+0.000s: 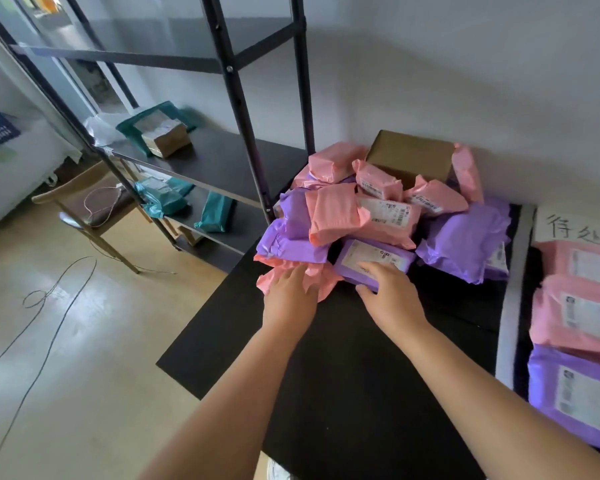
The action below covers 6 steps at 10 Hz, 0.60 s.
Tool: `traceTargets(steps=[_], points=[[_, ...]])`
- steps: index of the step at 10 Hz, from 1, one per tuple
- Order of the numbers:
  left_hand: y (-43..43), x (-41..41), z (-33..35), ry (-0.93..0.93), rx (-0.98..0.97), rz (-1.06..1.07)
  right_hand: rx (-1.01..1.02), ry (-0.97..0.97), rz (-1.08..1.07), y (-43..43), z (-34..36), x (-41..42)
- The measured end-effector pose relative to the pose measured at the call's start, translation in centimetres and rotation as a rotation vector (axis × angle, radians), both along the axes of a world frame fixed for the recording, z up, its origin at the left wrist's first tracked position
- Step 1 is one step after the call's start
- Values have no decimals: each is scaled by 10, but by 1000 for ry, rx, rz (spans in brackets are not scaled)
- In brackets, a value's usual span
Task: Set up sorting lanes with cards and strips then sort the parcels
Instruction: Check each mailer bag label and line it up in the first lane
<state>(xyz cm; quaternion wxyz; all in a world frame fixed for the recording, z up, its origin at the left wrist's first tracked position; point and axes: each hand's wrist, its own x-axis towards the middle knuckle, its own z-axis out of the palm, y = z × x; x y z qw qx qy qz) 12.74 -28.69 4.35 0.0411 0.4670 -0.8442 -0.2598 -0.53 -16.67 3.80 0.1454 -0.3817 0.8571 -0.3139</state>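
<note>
Our bare forearms stretch forward over the black tabletop (343,375) to the near foot of the parcel heap (378,209). Our left hand (291,296) lies with straight, slightly spread fingers flat on a crumpled pink parcel (269,280) at the heap's near left corner, pressing on it without closing round it. Our right hand (388,292) has hold of a purple parcel (371,252) at the heap's near edge, label upward: the fingers lie over its top and the thumb sits against its near side. Both parcels rest on the tabletop, the pink one partly buried under the heap. Higher in the heap we see pink and purple wrapping tumbled together, several white labels showing, and at the heap's far side stands a brown cardboard box (409,157). Right of the heap a grey strip (515,289) runs across the tabletop, and beyond it a white card (575,226) with handwritten characters lies ahead of a row of parcels (575,313), two pink and one purple. Left of the heap stands a black shelf rack (222,157) carrying teal parcels (215,213) and a small brown box (167,142). Further left of the heap, a wooden chair (94,209) and loose cables (49,296) sit on the floor (84,341).
</note>
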Motion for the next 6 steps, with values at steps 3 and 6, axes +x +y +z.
traceTargets(steps=[3,6], points=[[-86,-62,-11,94,197,-25,150,202,-127,-78,5,-62],[-136,-95,-39,190,294,-130,333,195,-269,-128,-7,-83]])
